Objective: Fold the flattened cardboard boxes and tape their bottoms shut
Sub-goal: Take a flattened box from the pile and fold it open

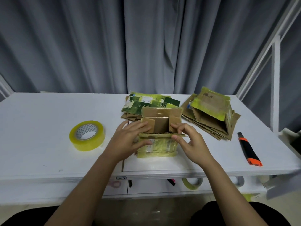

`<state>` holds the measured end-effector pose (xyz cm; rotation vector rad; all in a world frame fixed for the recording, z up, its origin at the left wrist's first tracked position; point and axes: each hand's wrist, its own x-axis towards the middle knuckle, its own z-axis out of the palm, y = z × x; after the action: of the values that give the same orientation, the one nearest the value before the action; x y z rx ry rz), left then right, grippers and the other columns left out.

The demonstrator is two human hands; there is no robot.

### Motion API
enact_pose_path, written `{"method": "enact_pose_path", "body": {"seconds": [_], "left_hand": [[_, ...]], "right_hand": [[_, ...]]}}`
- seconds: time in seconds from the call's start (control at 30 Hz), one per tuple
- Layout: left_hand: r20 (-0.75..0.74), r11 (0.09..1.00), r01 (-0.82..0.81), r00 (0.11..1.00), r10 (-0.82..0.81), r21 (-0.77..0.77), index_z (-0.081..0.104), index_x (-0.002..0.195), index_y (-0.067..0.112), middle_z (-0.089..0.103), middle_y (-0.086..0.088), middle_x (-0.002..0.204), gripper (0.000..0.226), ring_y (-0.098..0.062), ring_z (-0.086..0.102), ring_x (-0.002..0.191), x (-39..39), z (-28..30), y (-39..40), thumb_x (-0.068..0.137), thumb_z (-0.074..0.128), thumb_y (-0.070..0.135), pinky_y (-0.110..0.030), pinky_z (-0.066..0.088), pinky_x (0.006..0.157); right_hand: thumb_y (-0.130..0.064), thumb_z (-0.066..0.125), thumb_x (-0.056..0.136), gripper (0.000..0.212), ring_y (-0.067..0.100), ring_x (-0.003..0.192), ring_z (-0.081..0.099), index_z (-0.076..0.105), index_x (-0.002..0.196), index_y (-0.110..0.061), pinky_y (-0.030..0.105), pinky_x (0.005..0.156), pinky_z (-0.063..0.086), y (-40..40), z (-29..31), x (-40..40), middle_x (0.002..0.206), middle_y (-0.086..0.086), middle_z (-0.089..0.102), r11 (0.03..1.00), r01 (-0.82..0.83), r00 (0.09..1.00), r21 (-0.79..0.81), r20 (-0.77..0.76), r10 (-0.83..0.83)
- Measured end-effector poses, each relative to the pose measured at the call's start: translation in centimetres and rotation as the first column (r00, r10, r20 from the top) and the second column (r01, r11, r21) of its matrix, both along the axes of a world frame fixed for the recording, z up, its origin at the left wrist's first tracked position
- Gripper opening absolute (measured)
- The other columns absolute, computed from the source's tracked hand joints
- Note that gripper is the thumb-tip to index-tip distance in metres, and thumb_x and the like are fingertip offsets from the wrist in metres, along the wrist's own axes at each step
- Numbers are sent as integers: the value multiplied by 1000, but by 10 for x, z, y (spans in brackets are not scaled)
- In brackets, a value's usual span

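A small cardboard box [160,124] covered in old yellowish tape stands at the middle of the white table [40,136], its flaps up. My left hand [130,137] grips its left side, fingers lying over the left flap and thumb on the front wall. My right hand [189,141] pinches the front flap's edge with the thumb while its fingers press the right flap inward. Behind the box lies a stack of flattened boxes [146,103] with green print. A roll of clear yellowish tape [87,136] lies flat to the left.
A folded box [211,110] lies on its side on more flattened cardboard at the right rear. An orange and black utility knife [248,148] lies near the table's right front. Grey curtains hang behind. A lower shelf holds tape rolls [192,183].
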<state>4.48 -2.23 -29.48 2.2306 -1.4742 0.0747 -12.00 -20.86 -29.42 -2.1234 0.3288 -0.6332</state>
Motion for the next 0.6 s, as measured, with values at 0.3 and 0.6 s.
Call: {"method": "enact_pose_path", "body": {"seconds": [0.3, 0.6], "left_hand": [[-411, 943, -209, 907, 88, -258, 74, 99, 18, 54, 30, 117, 68, -10, 47, 120, -8, 3, -18, 85, 33, 71, -37, 30, 108], [-577, 790, -487, 788, 214, -372, 49, 114, 21, 50, 2, 112, 47, -14, 47, 106, -14, 0, -36, 76, 76, 34, -29, 43, 93]], "right_hand": [[-21, 58, 94, 12, 5, 85, 60, 60, 83, -25, 26, 75, 46, -2, 8, 8, 81, -11, 65, 977, 87, 992, 196, 74, -104], [-16, 70, 86, 82, 15, 143, 16, 20, 144, -46, 32, 113, 22, -14, 8, 31, 154, -13, 20, 991, 132, 991, -18, 20, -132]]}}
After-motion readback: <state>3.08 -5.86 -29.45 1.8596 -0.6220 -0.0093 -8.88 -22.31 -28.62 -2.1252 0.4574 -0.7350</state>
